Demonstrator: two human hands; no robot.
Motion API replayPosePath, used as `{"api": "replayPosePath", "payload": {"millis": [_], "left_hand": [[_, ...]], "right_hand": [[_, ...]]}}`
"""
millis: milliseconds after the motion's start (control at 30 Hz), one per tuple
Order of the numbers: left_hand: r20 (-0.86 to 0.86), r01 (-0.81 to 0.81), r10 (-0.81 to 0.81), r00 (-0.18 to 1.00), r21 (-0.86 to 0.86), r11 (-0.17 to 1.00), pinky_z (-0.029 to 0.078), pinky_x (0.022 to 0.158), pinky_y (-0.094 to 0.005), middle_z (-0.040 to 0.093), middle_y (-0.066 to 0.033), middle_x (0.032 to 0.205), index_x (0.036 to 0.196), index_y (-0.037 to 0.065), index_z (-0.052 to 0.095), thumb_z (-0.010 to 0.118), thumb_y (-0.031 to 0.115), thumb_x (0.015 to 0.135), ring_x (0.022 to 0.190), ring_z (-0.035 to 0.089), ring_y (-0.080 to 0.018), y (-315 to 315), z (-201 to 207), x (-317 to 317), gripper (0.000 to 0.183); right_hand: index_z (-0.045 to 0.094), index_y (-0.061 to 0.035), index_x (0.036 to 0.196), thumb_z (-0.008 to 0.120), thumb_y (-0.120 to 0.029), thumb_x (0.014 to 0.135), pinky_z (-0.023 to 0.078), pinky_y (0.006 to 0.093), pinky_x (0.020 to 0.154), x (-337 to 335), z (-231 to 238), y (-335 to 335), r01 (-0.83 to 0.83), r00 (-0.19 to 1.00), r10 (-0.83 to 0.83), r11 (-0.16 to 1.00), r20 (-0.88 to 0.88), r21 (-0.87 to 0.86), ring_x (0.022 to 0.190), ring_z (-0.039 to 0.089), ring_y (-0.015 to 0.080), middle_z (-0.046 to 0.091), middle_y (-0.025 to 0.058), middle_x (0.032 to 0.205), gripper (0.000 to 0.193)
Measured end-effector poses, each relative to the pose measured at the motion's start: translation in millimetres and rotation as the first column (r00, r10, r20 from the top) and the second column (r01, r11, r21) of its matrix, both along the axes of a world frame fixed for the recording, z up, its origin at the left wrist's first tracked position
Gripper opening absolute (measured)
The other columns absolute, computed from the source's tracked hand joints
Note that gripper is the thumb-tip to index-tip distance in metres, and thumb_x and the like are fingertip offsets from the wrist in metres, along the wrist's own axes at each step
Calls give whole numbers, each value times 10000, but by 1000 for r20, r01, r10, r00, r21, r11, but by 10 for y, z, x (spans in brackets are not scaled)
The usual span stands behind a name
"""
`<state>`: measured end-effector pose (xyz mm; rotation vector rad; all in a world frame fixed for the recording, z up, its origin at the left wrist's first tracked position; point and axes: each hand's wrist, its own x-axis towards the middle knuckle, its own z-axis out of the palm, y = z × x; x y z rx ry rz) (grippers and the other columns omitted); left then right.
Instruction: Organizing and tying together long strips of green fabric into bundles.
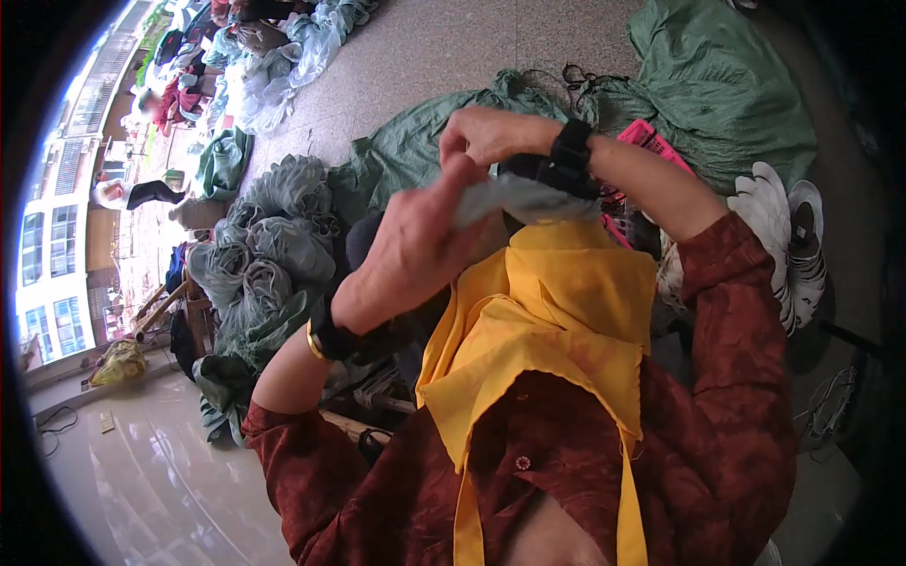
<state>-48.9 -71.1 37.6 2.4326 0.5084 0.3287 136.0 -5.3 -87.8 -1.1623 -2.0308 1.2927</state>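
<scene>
Both my hands are raised close together in front of the yellow apron (576, 292). My left hand (415, 236), slightly blurred, is closed on a pale grey, soft, thin piece (533, 200) that stretches rightward above the apron. My right hand (495, 137) is just beyond it, fingers curled down and pressed together by my left thumb. Whatever those right fingers pinch is hidden. Dark bands circle both wrists.
Bundled grey-green pieces (274, 236) are heaped at my left. Green sacking (406, 137) lies ahead, with a larger green sack (727, 85) far right. A pink basket (651, 141) and white shoe-shaped pieces (760, 222) are at my right. Other people sit far left.
</scene>
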Motion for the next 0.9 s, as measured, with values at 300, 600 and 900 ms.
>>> {"api": "replayPosePath", "payload": {"millis": [300, 600, 900], "left_hand": [[-106, -347, 383, 918, -683, 643, 426, 521, -209, 517, 28, 706, 1056, 9, 540, 599, 287, 934, 614, 502, -45, 329, -199, -52, 309], [-32, -238, 376, 926, -822, 518, 402, 510, -211, 508, 34, 698, 992, 35, 546, 594, 267, 937, 581, 483, -49, 340, -323, -2, 243], [-86, -300, 291, 953, -130, 945, 466, 608, -306, 590, -88, 777, 1132, -6, 500, 582, 147, 921, 682, 555, -127, 513, -353, -89, 274]], "right_hand": [[704, -9, 969, 635, -142, 869, 502, 249, 578, 533, 640, -709, 410, 866, -375, 911, -329, 41, 634, 631, 100, 686, 48, 746, 181], [663, -25, 1079, 664, -193, 891, 473, 203, 578, -173, 150, -1249, 466, 769, -445, 882, -459, -75, 628, 575, 41, 676, 18, 788, 252], [673, -34, 918, 593, -179, 938, 361, 197, 493, -26, 467, -1326, 390, 793, -457, 889, -402, -241, 570, 467, 8, 556, -43, 653, 167]]}}
